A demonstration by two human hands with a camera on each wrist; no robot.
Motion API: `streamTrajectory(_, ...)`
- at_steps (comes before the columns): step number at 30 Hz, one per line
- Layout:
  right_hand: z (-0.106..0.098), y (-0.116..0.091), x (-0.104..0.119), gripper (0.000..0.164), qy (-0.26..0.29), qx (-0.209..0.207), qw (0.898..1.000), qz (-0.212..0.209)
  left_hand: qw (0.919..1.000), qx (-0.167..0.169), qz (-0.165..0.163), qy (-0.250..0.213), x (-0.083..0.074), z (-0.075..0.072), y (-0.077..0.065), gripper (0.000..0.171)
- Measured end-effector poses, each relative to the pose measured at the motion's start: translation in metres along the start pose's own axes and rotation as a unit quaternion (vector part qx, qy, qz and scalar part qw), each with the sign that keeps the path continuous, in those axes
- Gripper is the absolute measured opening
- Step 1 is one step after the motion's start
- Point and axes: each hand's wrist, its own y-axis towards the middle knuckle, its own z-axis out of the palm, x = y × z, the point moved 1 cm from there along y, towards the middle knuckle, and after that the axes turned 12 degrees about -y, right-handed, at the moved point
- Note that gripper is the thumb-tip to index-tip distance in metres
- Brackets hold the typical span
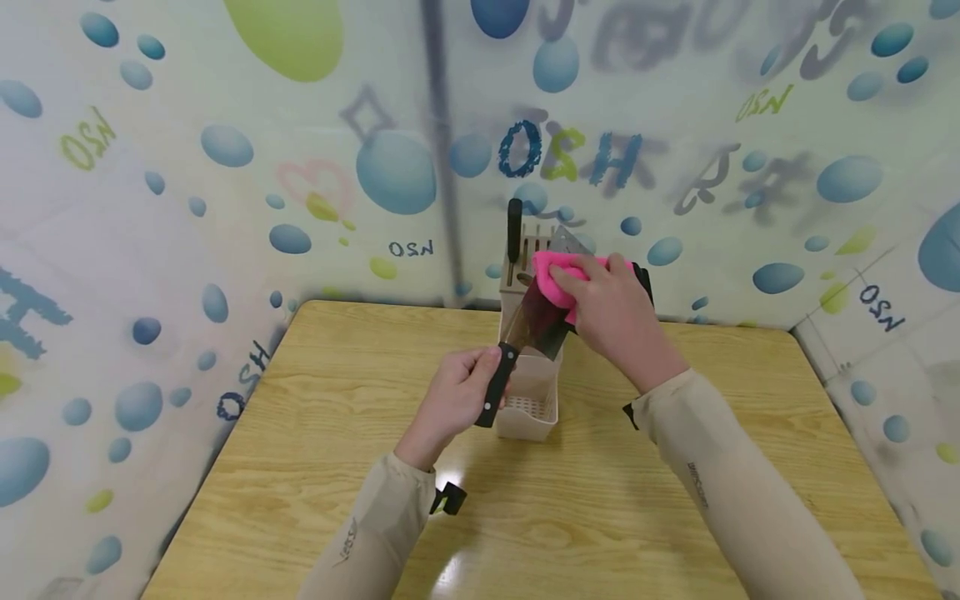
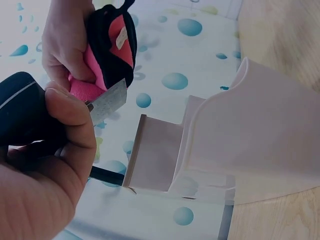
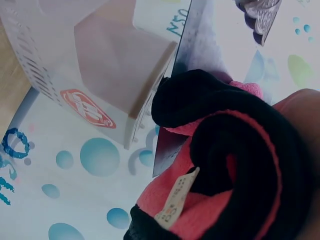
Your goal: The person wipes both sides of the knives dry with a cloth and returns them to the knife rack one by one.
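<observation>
My left hand (image 1: pixel 450 398) grips the black riveted handle of a cleaver (image 1: pixel 497 390), whose broad metal blade points up and away to the right. A pink cloth with a black side (image 1: pixel 553 281) is bunched in my right hand (image 1: pixel 617 312), pressed over the blade's upper part. The left wrist view shows a bright corner of the blade (image 2: pixel 112 101) sticking out past the cloth (image 2: pixel 86 90). Much of the blade is hidden by the cloth (image 3: pixel 235 125) in the right wrist view. Directly behind the cleaver stands a beige knife holder (image 1: pixel 527 429).
A black-handled knife (image 1: pixel 514 229) stands in a slot at the holder's top left. The holder has an open front bin with a perforated bottom. It rests on a wood-grain table (image 1: pixel 315 467), close to the patterned wall (image 1: pixel 390 275) at the back.
</observation>
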Motion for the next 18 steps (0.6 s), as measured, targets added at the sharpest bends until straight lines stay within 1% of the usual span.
streamTrajectory(3, 0.0, 0.004, -0.004, 0.059, -0.002, 0.019, 1.0, 0.011, 1.0, 0.002, 0.002, -0.001, 0.001, 0.0, 0.001, 0.041)
streamTrajectory(9, 0.0, 0.01, -0.014, 0.067, -0.015, 0.042, 0.999, 0.024, 0.9999, 0.0, 0.012, 0.005, 0.001, 0.001, 0.0, 0.04)
streamTrajectory(14, 0.0, 0.011, -0.023, 0.065, -0.016, 0.063, 0.997, 0.032, 0.9997, 0.003, 0.018, 0.017, 0.001, 0.002, -0.001, 0.039)
streamTrajectory(18, 0.003, 0.01, -0.028, 0.064, -0.019, 0.062, 0.997, 0.033, 0.9996, 0.002, 0.016, 0.024, 0.001, 0.002, -0.002, 0.039)
